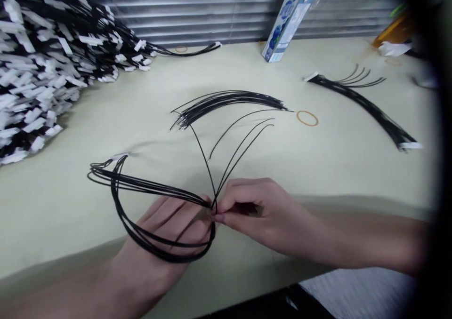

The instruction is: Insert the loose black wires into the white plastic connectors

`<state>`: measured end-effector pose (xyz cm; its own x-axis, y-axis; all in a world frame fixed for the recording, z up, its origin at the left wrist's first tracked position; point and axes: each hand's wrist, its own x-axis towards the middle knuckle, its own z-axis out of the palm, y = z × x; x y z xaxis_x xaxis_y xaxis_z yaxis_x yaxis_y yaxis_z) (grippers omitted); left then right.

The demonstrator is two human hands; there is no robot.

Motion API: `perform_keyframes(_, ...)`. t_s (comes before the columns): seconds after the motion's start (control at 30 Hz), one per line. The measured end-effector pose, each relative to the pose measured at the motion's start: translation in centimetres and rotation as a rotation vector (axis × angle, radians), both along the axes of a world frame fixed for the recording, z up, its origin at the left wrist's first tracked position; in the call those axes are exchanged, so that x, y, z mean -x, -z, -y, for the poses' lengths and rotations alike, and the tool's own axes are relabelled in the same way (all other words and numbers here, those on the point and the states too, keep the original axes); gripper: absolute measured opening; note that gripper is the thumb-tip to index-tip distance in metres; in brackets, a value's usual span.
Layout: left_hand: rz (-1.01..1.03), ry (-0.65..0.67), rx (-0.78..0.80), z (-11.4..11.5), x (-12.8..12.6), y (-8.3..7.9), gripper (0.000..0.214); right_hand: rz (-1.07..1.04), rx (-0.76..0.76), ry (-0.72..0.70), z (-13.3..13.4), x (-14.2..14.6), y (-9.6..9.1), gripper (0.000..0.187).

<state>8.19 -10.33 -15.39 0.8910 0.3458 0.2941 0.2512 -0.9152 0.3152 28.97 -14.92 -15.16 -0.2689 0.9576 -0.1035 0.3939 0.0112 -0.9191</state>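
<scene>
A looped black wire harness [165,186] crosses my left hand [169,229], whose fingers are closed on it near the middle of the table's front. My right hand [250,211] pinches at the same spot, thumb and forefinger together on thin black wires [231,161] that fan out upward from the fingertips. What sits between the two hands' fingertips is mostly hidden. White ends [120,156] of the harness show at the left. Beyond my hands lies a bundle of loose black wires [233,99], with a single wire [240,116] curving beside it.
A big heap of black cables with white connectors [38,83] fills the left. A blue-and-white carton [287,22] stands at the back by the blinds. An orange rubber band [307,118] lies near the bundle. Another harness [367,105] rests at the right.
</scene>
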Motion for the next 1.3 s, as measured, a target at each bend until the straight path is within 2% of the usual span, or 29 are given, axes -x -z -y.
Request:
perform_keyframes(0.13, -0.005, 0.021, -0.028, -0.2, 0.0, 0.0, 0.024, 0.011, -0.068, -0.019, 0.0, 0.0, 0.1, 0.008)
perform_keyframes(0.4, -0.020, -0.017, 0.052, 0.3, 0.0, 0.7, 0.020, 0.129, -0.299, -0.101, 0.1, -0.2, 0.7, 0.013)
perform_keyframes(0.6, -0.052, 0.006, -0.013, 0.3, 0.0, 1.0, 0.017, 0.098, -0.266, -0.191, -0.2, 0.0, 0.4, 0.017)
perform_keyframes(0.73, -0.043, -0.002, 0.013, 0.3, 0.0, 0.9, 0.022, 0.018, -0.226, -0.223, -0.4, 0.1, 0.3, 0.018)
perform_keyframes(0.8, -0.041, 0.006, 0.016, 0.3, 0.0, 0.9, 0.022, -0.050, -0.343, -0.208, -0.2, -0.1, 0.2, 0.016)
perform_keyframes(0.93, 0.002, 0.002, -0.050, 0.1, -0.1, 0.9, 0.022, -0.072, -0.708, -0.098, 0.1, -1.1, -0.8, 0.013)
perform_keyframes(1.03, 0.026, 0.005, -0.056, 0.0, -0.2, 0.8, 0.023, 0.001, -0.836, -0.109, 0.0, -1.6, -1.5, 0.013)
perform_keyframes(1.1, 0.014, 0.006, -0.028, 0.0, -0.2, 0.8, 0.023, 0.013, -0.774, -0.138, -0.2, -1.4, -1.4, 0.011)
perform_keyframes(1.23, -0.013, 0.014, -0.025, 0.0, -0.2, 0.8, 0.023, 0.000, -0.387, -0.084, -0.4, -0.4, -0.4, 0.008)
perform_keyframes(1.3, -0.016, 0.012, -0.047, 0.0, -0.2, 0.8, 0.023, -0.022, -0.295, -0.065, -0.4, -0.1, 0.0, 0.008)
